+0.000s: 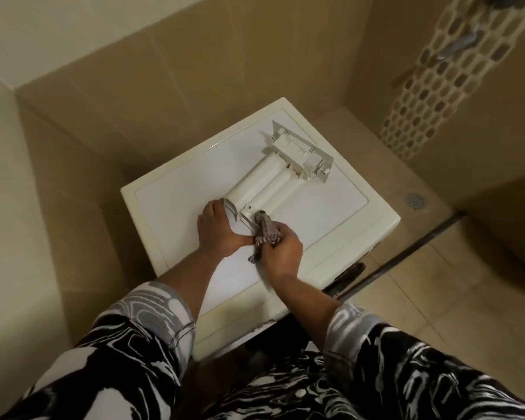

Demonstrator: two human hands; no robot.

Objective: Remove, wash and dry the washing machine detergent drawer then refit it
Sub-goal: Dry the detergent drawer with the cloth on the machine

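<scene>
1. Both of your hands work at the near end of the drawer (273, 180), which lies upside down on top of the washer (176, 189), its front panel pointing away from you toward the tiled corner.
2. Your left hand (217, 228) rests flat on the washer top, fingers loosely spread and curled against the drawer's curved near-left edge, steadying it.
3. Your right hand (281, 247) is closed in a fist around a bunched striped cloth (265, 230), whose tip presses on the drawer's near end.
4. Your thumbs nearly meet between the two hands.
5. Patterned black-and-white sleeves (128, 344) cover both upper arms.
6. To the right, a white perforated mat (446, 74) hangs against the beige wall, and a floor drain (414, 200) sits in the tiles beyond the washer.
</scene>
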